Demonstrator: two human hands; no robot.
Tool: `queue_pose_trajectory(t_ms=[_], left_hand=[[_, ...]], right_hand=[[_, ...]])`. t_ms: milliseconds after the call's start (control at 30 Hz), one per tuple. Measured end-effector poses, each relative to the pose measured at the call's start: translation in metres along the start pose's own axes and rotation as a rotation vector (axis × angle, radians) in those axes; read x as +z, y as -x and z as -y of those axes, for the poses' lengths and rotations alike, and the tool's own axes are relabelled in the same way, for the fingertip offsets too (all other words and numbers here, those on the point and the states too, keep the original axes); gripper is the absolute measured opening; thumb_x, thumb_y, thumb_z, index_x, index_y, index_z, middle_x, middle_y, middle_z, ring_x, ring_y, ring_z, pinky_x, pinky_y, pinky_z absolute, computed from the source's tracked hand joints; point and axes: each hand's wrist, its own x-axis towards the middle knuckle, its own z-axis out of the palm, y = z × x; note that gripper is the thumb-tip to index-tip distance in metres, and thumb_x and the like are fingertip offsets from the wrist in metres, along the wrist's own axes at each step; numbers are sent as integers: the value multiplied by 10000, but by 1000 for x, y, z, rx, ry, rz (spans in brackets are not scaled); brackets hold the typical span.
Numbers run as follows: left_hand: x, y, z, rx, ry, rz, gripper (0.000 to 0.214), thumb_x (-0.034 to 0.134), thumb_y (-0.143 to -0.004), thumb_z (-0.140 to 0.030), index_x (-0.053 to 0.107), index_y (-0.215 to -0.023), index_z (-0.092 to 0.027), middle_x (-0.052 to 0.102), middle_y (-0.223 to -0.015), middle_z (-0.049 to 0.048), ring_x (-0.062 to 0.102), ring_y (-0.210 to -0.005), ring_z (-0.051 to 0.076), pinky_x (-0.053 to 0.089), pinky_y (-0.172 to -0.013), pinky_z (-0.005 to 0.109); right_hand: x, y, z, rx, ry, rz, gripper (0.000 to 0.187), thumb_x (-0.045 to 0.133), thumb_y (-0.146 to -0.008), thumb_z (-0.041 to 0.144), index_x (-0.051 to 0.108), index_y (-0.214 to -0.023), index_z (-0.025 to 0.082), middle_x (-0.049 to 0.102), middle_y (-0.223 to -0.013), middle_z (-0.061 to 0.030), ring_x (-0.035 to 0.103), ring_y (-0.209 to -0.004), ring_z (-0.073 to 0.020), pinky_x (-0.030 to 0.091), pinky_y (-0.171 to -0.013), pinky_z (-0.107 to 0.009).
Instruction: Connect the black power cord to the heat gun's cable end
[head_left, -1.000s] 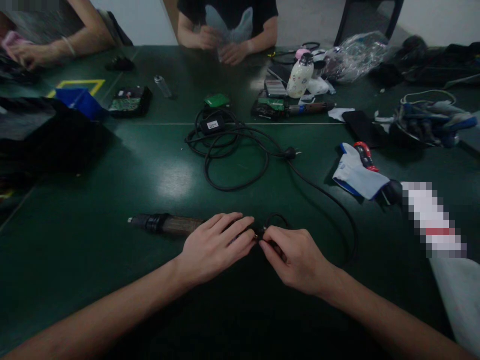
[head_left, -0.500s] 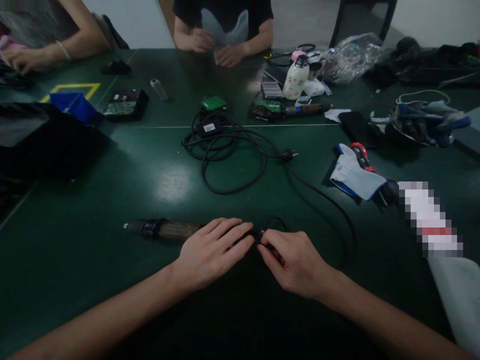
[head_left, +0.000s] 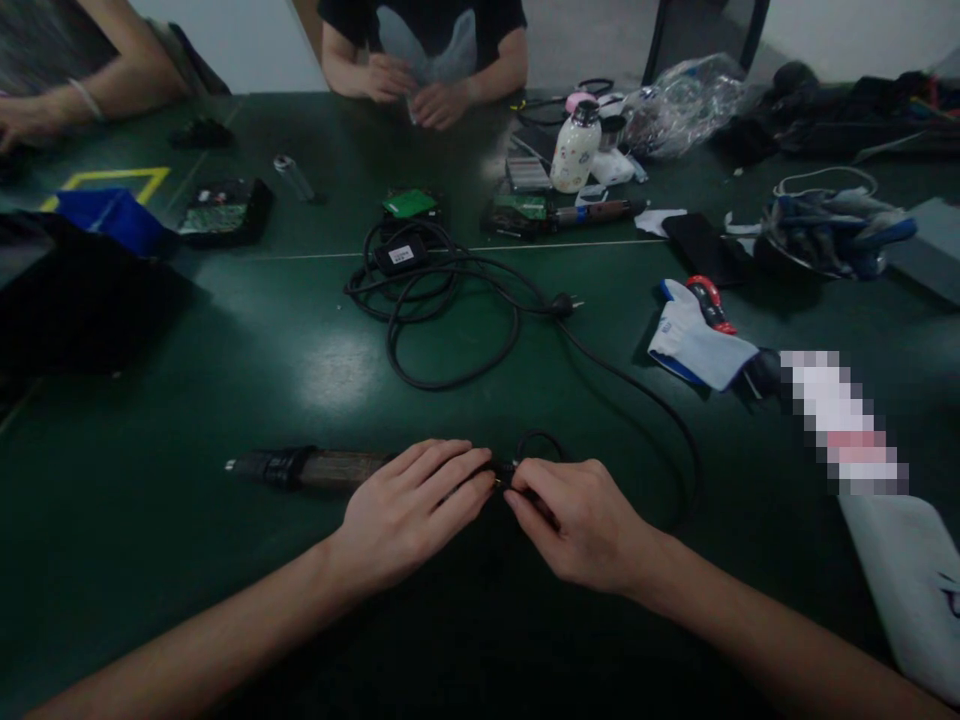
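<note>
A dark tube-shaped tool [head_left: 300, 468] lies on the green table [head_left: 225, 400] in front of me, its tip pointing left. My left hand [head_left: 409, 510] rests over its right end, fingers laid along the handle and holding it down. My right hand [head_left: 574, 520] pinches the black cable [head_left: 637, 390] where it enters the tool's end. The cable loops right, then runs back to a coil and a plug [head_left: 562, 303] mid-table.
A white glove with a red-handled tool [head_left: 697, 335] lies at right. A black adapter [head_left: 399, 253], green circuit boards, a white bottle [head_left: 574, 150] and a blue bin [head_left: 112, 215] sit farther back. Two other people work at the far edge.
The view has shifted a little, so everything sits slightly more to the left. My hands stay on the tool's end and the cable, barely moved.
</note>
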Motion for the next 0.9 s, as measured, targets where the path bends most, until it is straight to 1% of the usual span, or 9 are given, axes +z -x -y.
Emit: queue_pose_trajectory(t_ms=[167,400,567,733,900], left_hand=[[0,-1,0,9,-7,14,313,681,-979,-175,667,-1291,-185,678,-1395,57,630,-1263,265,544,-1033,427],[-1,-6,-2,-21,-6,-28,257,714,-965,-211,682,-1214,-157,712,-1321,69,663,-1201,253,558,-1003,405],[-2,-4,-2,-7,-23,28,280,671,-982,-201,671,-1261,-190,681,-1389,66,642,-1253,271,552,-1015,419],[-3,-5,-2,-31,-37,7,249,683,-981,-241,679,-1216,-159,692,-1364,77,654,-1227,252,560,-1017,403],[-5,-7,-2,20,-56,54,261,650,-996,-220,666,-1255,-185,686,-1378,51,642,-1247,254,555,-1022,416]], right_hand=[[0,0,1,-6,11,-19,133,494,-1067,244,536,-953,189,604,-795,8,529,-642,-119,334,-591,-272],[-1,0,1,5,-17,-23,132,496,-1064,238,544,-950,192,598,-787,13,526,-635,-115,342,-592,-268],[0,-1,0,5,-66,-24,132,507,-1051,239,536,-928,202,589,-769,18,499,-603,-109,351,-579,-261],[0,-2,0,22,-101,-32,149,521,-1044,240,528,-899,208,572,-731,26,487,-584,-106,358,-569,-250],[0,-3,1,42,-128,-39,143,537,-1034,242,533,-896,206,554,-709,34,483,-573,-102,349,-556,-241]])
